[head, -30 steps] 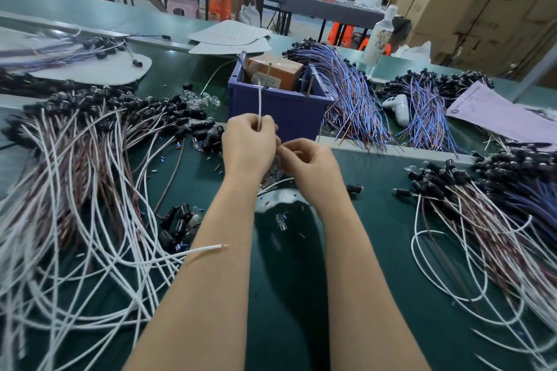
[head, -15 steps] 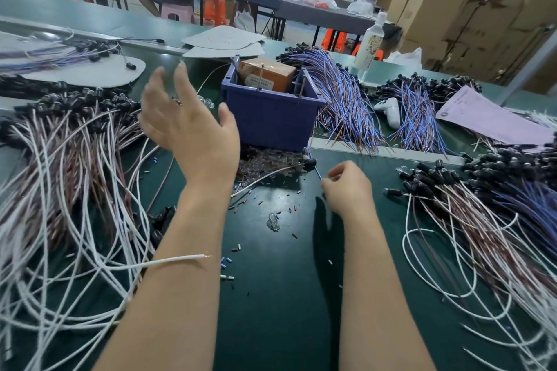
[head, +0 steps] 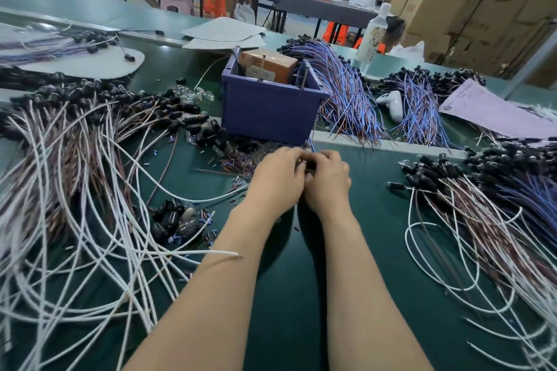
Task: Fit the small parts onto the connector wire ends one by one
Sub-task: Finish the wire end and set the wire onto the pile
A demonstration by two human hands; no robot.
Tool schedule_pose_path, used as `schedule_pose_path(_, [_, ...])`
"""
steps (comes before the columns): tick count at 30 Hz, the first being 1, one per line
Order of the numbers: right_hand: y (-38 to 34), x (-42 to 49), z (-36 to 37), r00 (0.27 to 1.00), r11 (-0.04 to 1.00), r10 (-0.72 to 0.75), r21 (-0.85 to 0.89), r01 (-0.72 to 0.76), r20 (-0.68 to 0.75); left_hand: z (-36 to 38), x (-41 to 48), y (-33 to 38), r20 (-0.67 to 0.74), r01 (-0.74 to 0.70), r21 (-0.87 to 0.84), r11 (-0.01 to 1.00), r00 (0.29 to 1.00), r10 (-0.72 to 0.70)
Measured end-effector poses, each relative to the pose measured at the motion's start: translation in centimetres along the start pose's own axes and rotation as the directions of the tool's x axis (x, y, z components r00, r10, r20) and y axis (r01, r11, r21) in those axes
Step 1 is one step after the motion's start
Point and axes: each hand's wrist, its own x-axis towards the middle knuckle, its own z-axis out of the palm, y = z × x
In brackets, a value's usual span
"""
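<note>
Bench [head: 376,220], left hand [head: 277,181] beside right [head: 327,184] again

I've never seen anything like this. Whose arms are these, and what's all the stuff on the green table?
No machine here: a person works bare-handed, and a camera worn on the head looks down, so the arms enter from below. The left hand and right hand meet in the middle, fingers curled on a small dark piece; its details are hidden. On the green table lie piles of white and brown wires on both sides, a blue bin behind the hands, and a scatter of tiny parts before it.
</note>
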Motion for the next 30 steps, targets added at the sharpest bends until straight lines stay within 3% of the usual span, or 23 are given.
schedule_pose_path(2, [0.0,0.0,0.0,1.000,1.000,0.003,-0.012,-0.003,0.019,0.0,0.0,-0.7,0.042,0.056,0.046,0.997,0.997,-0.058])
schedule_pose_path(6, [-0.1,-0.2,-0.2,1.000,0.999,0.015,-0.031,-0.015,-0.015,-0.9,0.2,-1.4,-0.012,0.166,0.052,0.985,0.986,-0.165])
schedule_pose_path(7, [-0.1,-0.3,-0.4,0.999,1.000,0.002,-0.001,-0.002,-0.045,-1.1,0.2,-1.4,-0.041,0.175,0.077,0.982,0.984,-0.172])
schedule_pose_path(9, [-0.6,-0.3,-0.9,0.992,0.960,-0.049,0.269,0.079,-0.114,-1.5,0.2,-1.3,-0.109,0.141,0.084,0.986,0.985,-0.132])
schedule_pose_path(11, [-1.3,-0.5,-1.6,0.992,0.793,-0.048,0.600,0.107,-0.113,-2.0,0.1,-1.1,-0.142,0.054,-0.041,0.998,0.988,-0.060])
schedule_pose_path(14, [-1.9,-0.8,-2.0,0.996,0.419,-0.040,0.906,-0.059,0.084,-2.7,-0.1,-0.9,-0.109,0.010,-0.229,0.973,0.993,-0.036])
schedule_pose_path(16, [-1.9,-1.0,-2.1,0.979,0.237,-0.044,0.954,-0.184,0.200,-3.2,-0.2,-1.2,-0.082,0.032,-0.286,0.958,0.995,-0.057])
schedule_pose_path(21, [-1.5,-1.1,-2.6,0.931,-0.010,-0.090,0.935,-0.355,0.353,-4.2,-0.2,-1.5,-0.009,0.032,-0.398,0.917,0.999,-0.039])
schedule_pose_path(23, [-1.8,-1.2,-2.4,0.940,-0.007,-0.093,0.944,-0.329,0.327,-4.5,-0.2,-1.5,0.005,0.029,-0.437,0.899,1.000,-0.030])
schedule_pose_path(25, [-2.0,-1.4,-2.0,0.967,0.073,-0.073,0.968,-0.239,0.244,-4.6,-0.2,-1.6,0.006,0.037,-0.436,0.899,0.999,-0.038])
schedule_pose_path(28, [-2.3,-1.4,-1.4,0.998,0.479,-0.066,0.878,0.011,0.023,-4.5,-0.1,-1.4,-0.027,0.047,-0.303,0.952,0.998,-0.058])
schedule_pose_path(30, [-2.2,-1.5,-1.0,0.996,0.615,-0.074,0.785,0.077,-0.039,-4.4,0.0,-1.1,-0.054,0.055,-0.224,0.973,0.996,-0.069])
